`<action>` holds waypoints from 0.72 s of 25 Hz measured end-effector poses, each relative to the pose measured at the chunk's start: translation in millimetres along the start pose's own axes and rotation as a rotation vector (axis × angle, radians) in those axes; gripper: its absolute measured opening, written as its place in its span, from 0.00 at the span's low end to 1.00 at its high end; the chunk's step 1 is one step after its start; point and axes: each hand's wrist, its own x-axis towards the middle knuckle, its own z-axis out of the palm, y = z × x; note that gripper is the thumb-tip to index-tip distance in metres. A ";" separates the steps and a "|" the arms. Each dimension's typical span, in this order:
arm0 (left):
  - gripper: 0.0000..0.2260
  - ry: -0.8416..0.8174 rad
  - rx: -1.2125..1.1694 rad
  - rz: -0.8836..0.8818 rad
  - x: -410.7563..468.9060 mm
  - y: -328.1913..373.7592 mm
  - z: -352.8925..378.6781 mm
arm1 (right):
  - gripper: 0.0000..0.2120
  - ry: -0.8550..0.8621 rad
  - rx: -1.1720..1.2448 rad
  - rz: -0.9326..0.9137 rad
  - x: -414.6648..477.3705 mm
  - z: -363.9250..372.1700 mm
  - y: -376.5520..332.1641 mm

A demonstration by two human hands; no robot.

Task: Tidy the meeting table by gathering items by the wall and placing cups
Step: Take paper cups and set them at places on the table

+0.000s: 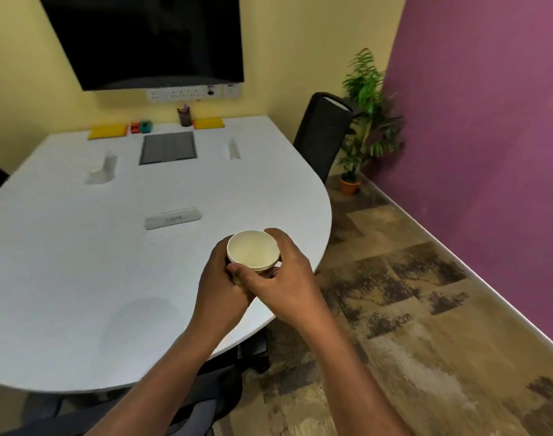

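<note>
Holding an empty cream paper cup, both hands' grip closed around it.

White table, name card, yellow pads

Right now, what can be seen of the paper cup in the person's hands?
The paper cup is cream-white, with a rolled rim and what looks like a second rim just beneath, so it may be a nested stack. It is upright, mouth open to the camera, and looks empty. Both hands hold it above the near right edge of the white table: the left hand wraps its left side, the right hand its right side and base.
</note>
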 end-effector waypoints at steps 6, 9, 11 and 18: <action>0.26 0.182 0.106 -0.037 31.8 3.5 84.3 | 0.36 -0.165 -0.031 -0.080 64.3 -72.7 48.5; 0.26 0.250 0.135 -0.069 45.5 -1.2 110.5 | 0.34 -0.239 -0.009 -0.103 89.5 -89.1 65.9; 0.27 0.286 0.127 -0.100 57.0 -7.5 121.1 | 0.35 -0.277 0.009 -0.092 105.6 -92.5 78.9; 0.27 0.307 0.111 -0.138 127.2 -49.5 125.2 | 0.33 -0.353 0.053 -0.085 184.5 -67.4 109.7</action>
